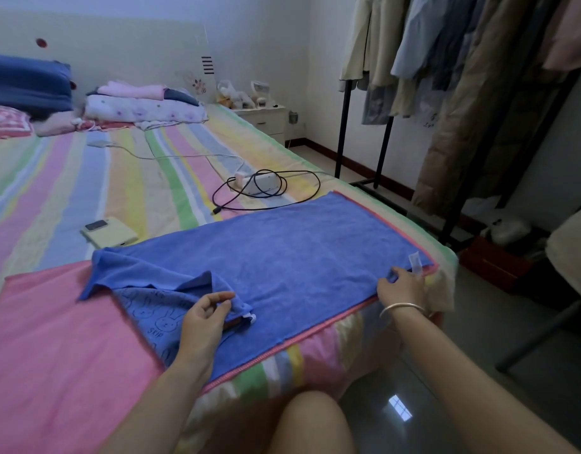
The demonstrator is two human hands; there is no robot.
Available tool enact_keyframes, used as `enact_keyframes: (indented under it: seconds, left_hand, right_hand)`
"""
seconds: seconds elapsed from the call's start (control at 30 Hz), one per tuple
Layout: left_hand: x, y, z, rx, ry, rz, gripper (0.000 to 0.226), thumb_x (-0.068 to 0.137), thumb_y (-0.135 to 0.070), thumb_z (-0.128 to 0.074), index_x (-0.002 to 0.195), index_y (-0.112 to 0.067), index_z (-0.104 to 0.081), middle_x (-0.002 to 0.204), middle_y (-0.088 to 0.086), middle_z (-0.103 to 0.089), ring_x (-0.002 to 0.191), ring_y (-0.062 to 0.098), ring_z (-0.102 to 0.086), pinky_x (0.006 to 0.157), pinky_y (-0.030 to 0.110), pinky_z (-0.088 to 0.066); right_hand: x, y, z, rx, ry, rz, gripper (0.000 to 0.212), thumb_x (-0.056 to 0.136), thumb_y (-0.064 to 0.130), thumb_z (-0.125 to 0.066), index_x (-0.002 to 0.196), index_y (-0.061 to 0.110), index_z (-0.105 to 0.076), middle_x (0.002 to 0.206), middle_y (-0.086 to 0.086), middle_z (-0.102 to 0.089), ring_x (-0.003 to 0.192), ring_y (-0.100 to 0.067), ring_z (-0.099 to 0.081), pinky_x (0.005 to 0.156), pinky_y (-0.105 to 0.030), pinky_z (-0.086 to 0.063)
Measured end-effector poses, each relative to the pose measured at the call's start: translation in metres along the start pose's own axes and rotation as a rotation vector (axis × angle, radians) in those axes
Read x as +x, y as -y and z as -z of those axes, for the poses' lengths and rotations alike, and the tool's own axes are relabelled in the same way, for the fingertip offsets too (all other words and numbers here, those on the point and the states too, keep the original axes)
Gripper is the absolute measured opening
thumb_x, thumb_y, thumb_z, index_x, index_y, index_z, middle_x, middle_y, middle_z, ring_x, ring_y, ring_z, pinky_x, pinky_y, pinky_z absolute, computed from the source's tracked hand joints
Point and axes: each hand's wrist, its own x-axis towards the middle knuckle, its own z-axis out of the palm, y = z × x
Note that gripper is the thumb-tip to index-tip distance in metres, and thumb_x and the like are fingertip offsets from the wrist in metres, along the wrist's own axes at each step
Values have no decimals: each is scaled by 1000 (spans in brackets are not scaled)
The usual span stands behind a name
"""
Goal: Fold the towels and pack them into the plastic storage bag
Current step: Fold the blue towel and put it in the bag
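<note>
Pastel-striped bedding (135, 178) covers the bed, and a dark clothes rack (345, 126) stands beside its right edge. At the bed's near right corner a blue terry towel (299, 244) lies spread over a flat pink towel (53, 322). The left hand (204, 319) pinches its turned-back left end; the right hand (402, 288) pinches its near right corner. Folding looks barely begun, and no storage bag shows.

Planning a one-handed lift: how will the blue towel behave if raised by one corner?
Probably floppy: the blue towel drapes and creases where the left hand pinches its corner. Likely light: the right hand holds its edge with a fingertip pinch.
</note>
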Motion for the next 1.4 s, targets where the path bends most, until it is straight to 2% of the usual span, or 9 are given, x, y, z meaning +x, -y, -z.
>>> enact_keyframes:
  seconds: [0.13,0.3,0.4,0.53,0.83,0.97,1.07,1.2,1.4]
  left_hand:
    - [-1,0,2,-29,9,9,17,98,-4,-51,91,-12,-65,89,9,-68,75,18,-68,61,20,-57]
    - [-9,-10,16,-115,-3,17,17,98,1,-48,92,-4,-63,82,8,-65,60,10,-69,57,20,-58]
    - [-18,-12,35,-37,-56,-19,16,97,0,-51,91,-8,-63,78,7,-61,57,13,-65,53,17,-55]
    - [-28,-12,57,62,-74,-47,9,93,-2,-59,93,-9,-64,80,10,-63,48,10,-61,51,19,-54]
    - [-41,-18,73,152,-78,-180,25,86,10,-61,97,-12,-61,65,18,-56,55,28,-51,44,16,-45]
    - [-51,-29,78,158,-100,-214,25,84,9,-65,99,-10,-61,63,-5,-62,51,11,-56,45,16,-46]
    - [-56,-37,82,111,-152,-212,29,82,8,-68,97,-15,-60,98,-5,-65,60,11,-64,48,19,-51]
    - [-60,-46,84,6,-148,-155,28,83,10,-65,99,-12,-61,98,5,-67,62,12,-70,50,21,-54]
    - [-74,-56,97,-303,-24,53,23,89,10,-56,104,-5,-64,95,16,-74,68,17,-72,54,22,-57]
  right_hand:
    - [-14,14,-8,-124,-19,181,49,85,21,-51,132,9,-53,144,-12,-41,127,-37,-34,109,-40,-25]
    - [-83,58,-23,73,19,982,46,76,21,-42,110,7,-69,115,-8,-66,109,-29,-53,98,-37,-40]
    - [-132,70,-35,56,142,1215,31,80,19,-50,100,14,-73,101,2,-69,101,-23,-57,90,-34,-46]
    - [-155,75,-51,-22,217,1160,26,85,32,-50,94,25,-74,102,5,-66,92,-22,-60,73,-36,-53]
    - [-163,120,-64,36,413,982,35,90,19,-48,122,18,-63,126,-1,-59,117,-22,-52,95,-36,-44]
    - [-168,133,-65,254,560,698,36,94,12,-50,129,15,-59,131,-3,-59,120,-19,-53,101,-34,-43]
    - [-185,139,-56,414,330,936,43,86,1,-46,123,15,-63,123,2,-62,113,-17,-56,95,-37,-48]
    - [-218,136,-48,436,223,1344,41,79,-1,-54,116,12,-67,118,4,-64,103,-18,-59,87,-32,-49]
    - [-241,120,-50,602,156,1280,26,84,15,-63,108,16,-72,113,9,-67,103,-7,-61,85,-30,-50]
